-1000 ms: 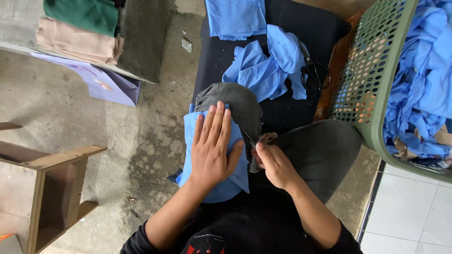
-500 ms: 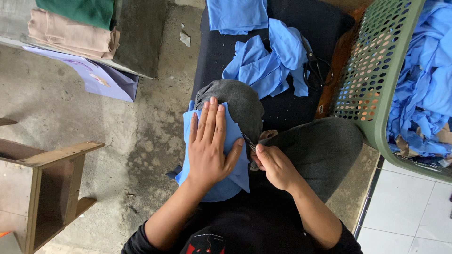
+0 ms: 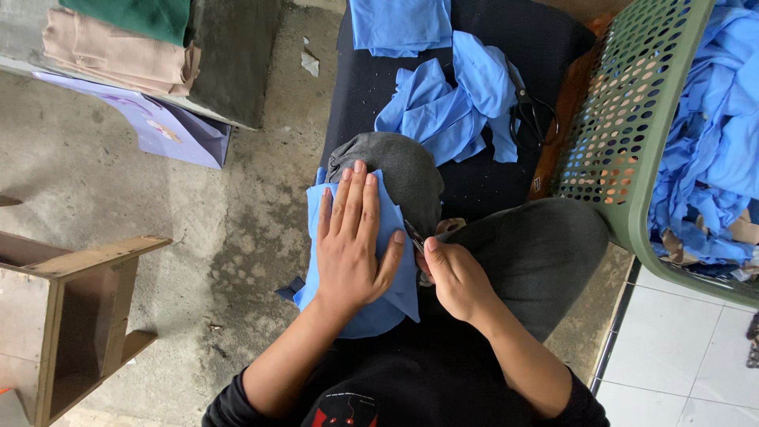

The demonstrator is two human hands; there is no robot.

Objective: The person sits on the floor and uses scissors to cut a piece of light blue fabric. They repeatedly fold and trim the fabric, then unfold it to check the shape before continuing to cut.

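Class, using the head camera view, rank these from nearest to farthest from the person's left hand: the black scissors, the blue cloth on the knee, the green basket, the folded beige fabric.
1. Blue cloth: directly under the left hand, touching it.
2. Black scissors: up and right, on the dark mat.
3. Green basket and folded beige fabric: basket far right, fabric upper left; too close to call.

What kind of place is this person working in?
Probably a small, informal sewing or garment workshop. A green basket brims with blue fabric pieces, black scissors lie by more cut cloth, and folded fabrics are stacked beside a bare concrete floor.
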